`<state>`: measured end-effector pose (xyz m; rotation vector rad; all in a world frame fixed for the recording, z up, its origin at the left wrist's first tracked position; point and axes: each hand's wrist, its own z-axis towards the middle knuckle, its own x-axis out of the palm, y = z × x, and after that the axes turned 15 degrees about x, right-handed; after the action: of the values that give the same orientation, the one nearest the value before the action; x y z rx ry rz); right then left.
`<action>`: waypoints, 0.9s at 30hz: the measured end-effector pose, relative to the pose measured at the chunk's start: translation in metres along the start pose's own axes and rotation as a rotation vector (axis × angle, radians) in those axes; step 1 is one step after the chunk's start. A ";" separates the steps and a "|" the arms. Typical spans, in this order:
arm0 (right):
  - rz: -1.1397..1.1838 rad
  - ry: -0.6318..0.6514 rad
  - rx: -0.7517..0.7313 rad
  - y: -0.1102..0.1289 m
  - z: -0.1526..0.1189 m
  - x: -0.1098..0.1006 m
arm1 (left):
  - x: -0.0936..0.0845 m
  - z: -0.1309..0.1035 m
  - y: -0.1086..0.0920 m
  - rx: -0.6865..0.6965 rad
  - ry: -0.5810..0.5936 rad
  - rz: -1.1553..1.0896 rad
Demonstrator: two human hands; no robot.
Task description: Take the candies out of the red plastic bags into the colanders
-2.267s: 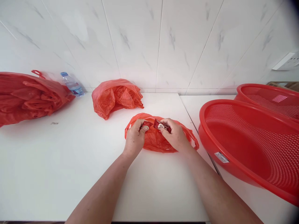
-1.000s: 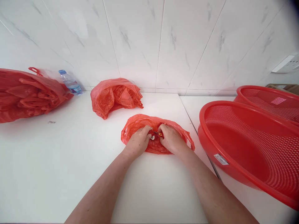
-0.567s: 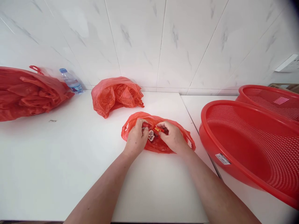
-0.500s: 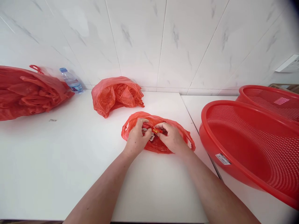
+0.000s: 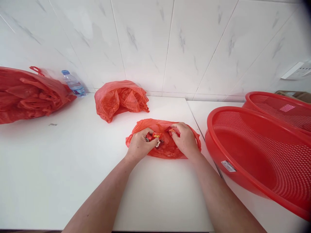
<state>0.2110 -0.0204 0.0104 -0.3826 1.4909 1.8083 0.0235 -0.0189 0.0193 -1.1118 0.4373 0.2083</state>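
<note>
A red plastic bag (image 5: 167, 152) lies opened out on the white table, with both my hands inside its mouth. My left hand (image 5: 141, 142) is closed around small red packets (image 5: 156, 135), one with yellow lettering and one with a white label marked in black. Toward the bag's right side, my right hand (image 5: 184, 137) pinches another small red packet (image 5: 171, 131) with lighter print. Part of that packet is hidden by the fingers. What lies deeper in the bag cannot be made out.
Behind sits a crumpled red bag (image 5: 121, 97). A large stuffed red bag (image 5: 29, 94) and a water bottle (image 5: 74, 84) stand at the back left. Two red perforated baskets (image 5: 243, 152) take up the right. A tiled wall (image 5: 145, 42) closes off the back.
My right hand has moved slightly right, away from the yellow-lettered packet, and now pinches another red packet. The yellow-lettered packet is now at my left hand's fingers.
</note>
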 end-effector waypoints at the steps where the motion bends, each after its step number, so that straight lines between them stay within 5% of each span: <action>1: -0.067 -0.032 0.031 -0.003 0.001 0.001 | 0.000 0.000 0.001 -0.003 0.003 0.031; 8: -0.284 0.068 0.192 -0.009 0.000 0.008 | 0.004 0.000 0.010 0.044 0.069 0.184; 17: 0.005 0.062 -0.002 0.009 -0.008 0.010 | 0.002 0.005 0.009 0.053 -0.084 0.176; 21: 0.063 0.062 -0.060 0.015 -0.013 0.016 | 0.000 0.005 0.004 -0.090 -0.152 -0.132; 24: 0.084 0.046 -0.087 0.019 -0.015 0.020 | -0.001 0.005 0.001 -0.170 -0.103 -0.557; 27: 0.115 0.054 -0.111 0.023 -0.018 0.024 | 0.000 0.004 0.001 -0.180 -0.057 -0.720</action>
<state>0.1749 -0.0302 0.0060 -0.4102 1.4792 1.9915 0.0245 -0.0149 0.0200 -1.3690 -0.0517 -0.3603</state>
